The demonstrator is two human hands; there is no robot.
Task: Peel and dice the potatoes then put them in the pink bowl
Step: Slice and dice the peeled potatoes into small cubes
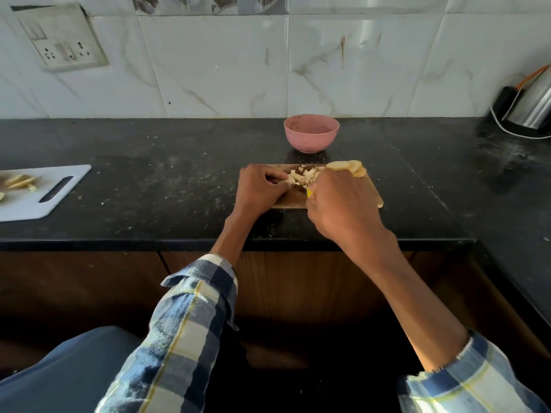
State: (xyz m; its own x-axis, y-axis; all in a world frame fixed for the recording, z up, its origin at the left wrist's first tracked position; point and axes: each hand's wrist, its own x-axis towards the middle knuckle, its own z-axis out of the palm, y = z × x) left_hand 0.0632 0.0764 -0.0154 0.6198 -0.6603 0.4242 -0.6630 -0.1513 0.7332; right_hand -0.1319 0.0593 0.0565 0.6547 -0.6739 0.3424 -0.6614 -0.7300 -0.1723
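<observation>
A small wooden cutting board point(372, 192) lies on the black counter. On it sits a pile of pale diced potato point(304, 175), with a stack of round potato slices point(348, 167) at its far right corner. My left hand point(259, 189) rests curled on the board, its fingertips holding potato pieces at the pile's left side. My right hand point(340, 204) grips a knife with a yellow handle point(310, 193); the blade is hidden behind the hand. The pink bowl point(311, 132) stands just beyond the board, and nothing shows inside it.
A white plastic cutting board point(41, 198) with some potato slices lies at the far left of the black counter point(164, 180). A steel kettle point(533, 105) with a white cord stands at the back right. Crumbs dot the counter. The tiled wall carries a socket plate point(62, 40).
</observation>
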